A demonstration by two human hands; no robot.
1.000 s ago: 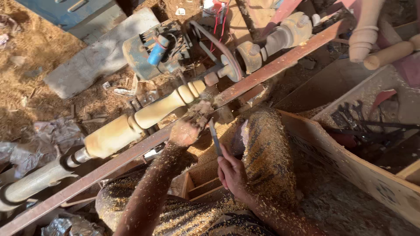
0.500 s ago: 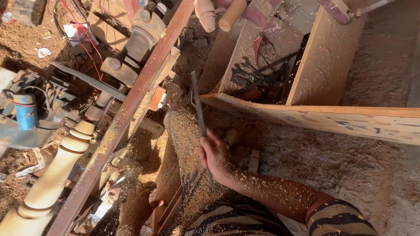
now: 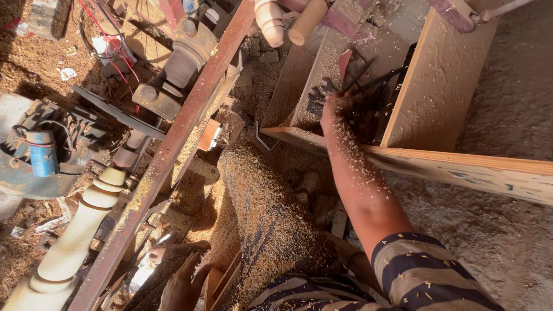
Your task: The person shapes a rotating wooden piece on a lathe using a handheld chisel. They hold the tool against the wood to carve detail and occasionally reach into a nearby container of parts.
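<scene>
Work has moved off the lathe. 1 s ago both hands were at the turned spindle w/ a chisel against it. Half a sec ago the right hand carried that chisel up and away. Now the right hand is stretched fwd, arm dusted w/ shavings, over the edge of the wooden tool tray and in among the dark chisels lying there. Its fingers curl down into the bundle and are mostly hidden. Can't tell whether they grip the carried chisel, have let it go, or are pinching another; that chisel can't be picked out from the rest. The left hand has dropped low, near the bottom edge just right of the rusty steel rail. It's in shadow, fingers loosely extended and close together, nothing visible in them. The spindle lies untouched left of the rail, well apart from both hands, so cutting is paused and this reads as a tool-swap moment. Sawdust-covered knee sits between rail and tray. The motor w/ blue capacitor is far left, and finished turned legs are at top.
</scene>
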